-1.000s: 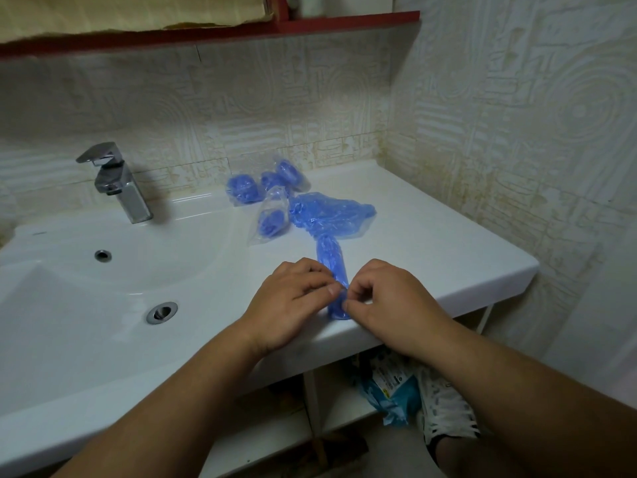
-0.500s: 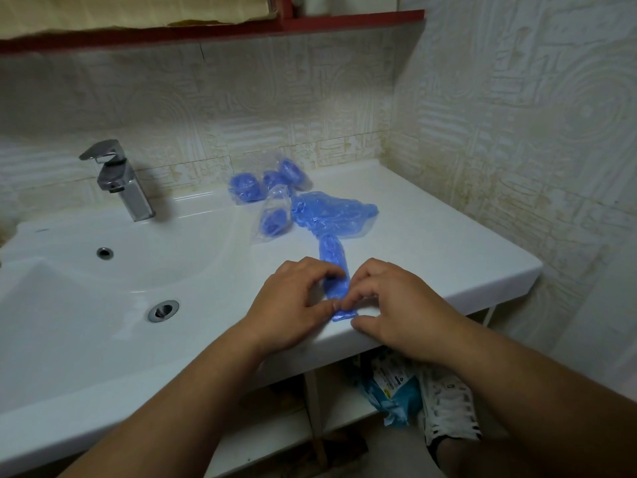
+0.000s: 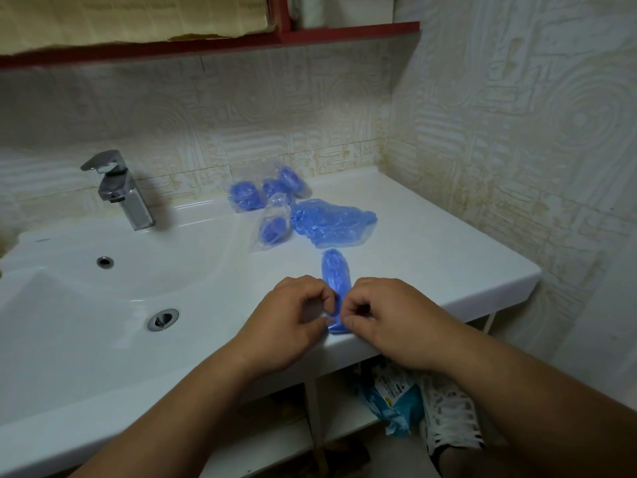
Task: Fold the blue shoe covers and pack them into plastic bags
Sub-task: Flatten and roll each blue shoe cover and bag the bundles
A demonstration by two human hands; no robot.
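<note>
Both hands pinching the near end of a blue cover at the counter's front lip.

Left hand (image 3: 289,322) and right hand (image 3: 389,322) curled, fingertips closed on the cover (image 3: 335,276) from either side, right at the rounded front edge of the white counter (image 3: 448,270); near end of cover bunched between the fingers; long axis running straight away from the body, far end rounded and flat on the glossy top; thin crinkled film; bare counter to the right up to the corner, basin (image 3: 86,305) dipping away to the left; beyond, a loose pile (image 3: 331,224) of crumpled blue covers; further, clear bags (image 3: 272,215) with blue rolls inside, against the tiled wall; chrome tap (image 3: 120,191) far left.
</note>
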